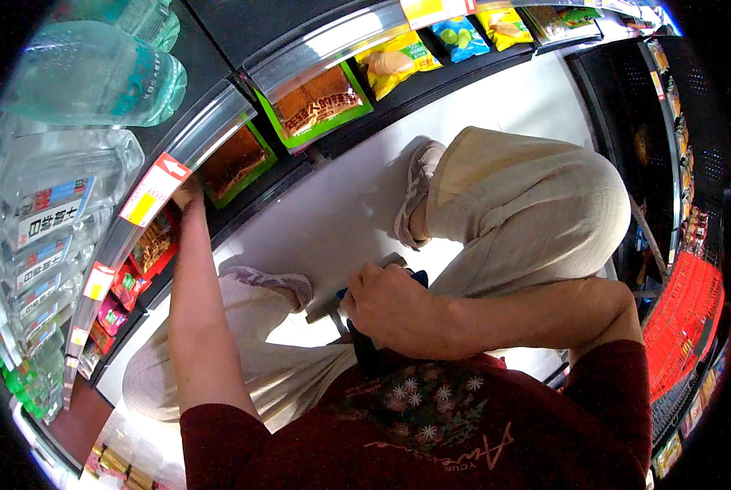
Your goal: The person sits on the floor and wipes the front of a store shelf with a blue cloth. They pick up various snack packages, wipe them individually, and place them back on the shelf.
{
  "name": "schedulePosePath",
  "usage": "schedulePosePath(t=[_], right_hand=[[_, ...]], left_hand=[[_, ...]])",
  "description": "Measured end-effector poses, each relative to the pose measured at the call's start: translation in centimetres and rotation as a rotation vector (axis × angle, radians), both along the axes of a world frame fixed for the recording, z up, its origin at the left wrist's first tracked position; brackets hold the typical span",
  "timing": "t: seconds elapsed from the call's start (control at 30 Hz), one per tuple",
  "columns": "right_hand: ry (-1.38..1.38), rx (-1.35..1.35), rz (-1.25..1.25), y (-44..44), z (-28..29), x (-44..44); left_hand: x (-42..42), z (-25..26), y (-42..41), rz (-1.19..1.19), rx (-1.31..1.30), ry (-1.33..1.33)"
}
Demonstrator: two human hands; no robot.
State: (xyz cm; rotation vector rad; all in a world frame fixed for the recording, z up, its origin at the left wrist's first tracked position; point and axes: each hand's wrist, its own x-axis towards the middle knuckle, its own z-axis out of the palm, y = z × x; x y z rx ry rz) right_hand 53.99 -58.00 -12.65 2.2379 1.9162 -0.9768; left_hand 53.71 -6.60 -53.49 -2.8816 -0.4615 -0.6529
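Observation:
My left hand reaches into the lower shelf behind a price tag; its fingers are mostly hidden. Beside it lies a green-edged snack packet, with red packets on its other side. My right hand, in front of my shirt, has its fingers curled around a dark blue and black item, mostly hidden by the hand, so its kind is unclear. Another green-edged packet lies farther along the same shelf.
Large clear bottles stand on the upper shelf at left. Yellow and blue snack bags line the lower shelf. A red shopping basket is at right, beside another shelf. My bent knees are over the white floor.

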Motion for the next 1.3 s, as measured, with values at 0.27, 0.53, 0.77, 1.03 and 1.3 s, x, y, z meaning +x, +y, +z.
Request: schedulePosePath(t=[0.27,0.53,0.77,1.03,1.3], right_hand=[[0.004,-0.039,0.001,0.3,0.7,-0.1],[-0.018,-0.031,0.039,0.1,-0.4,-0.4],[-0.092,-0.029,-0.013,-0.6,-0.3,-0.4],[-0.047,-0.048,-0.008,-1.0,0.1,-0.1],[-0.009,-0.033,-0.040,-0.9,0.1,0.2]], left_hand=[[6.8,13.1,-14.1,-0.109,-1.075,-0.421],[12.5,16.3,-23.7,0.267,-1.268,-0.200],[13.1,18.8,-25.2,0.338,-1.363,-0.089],[12.6,21.2,-26.0,0.396,-1.538,-0.056],[11.9,19.1,-24.7,0.418,-1.865,-0.386]])
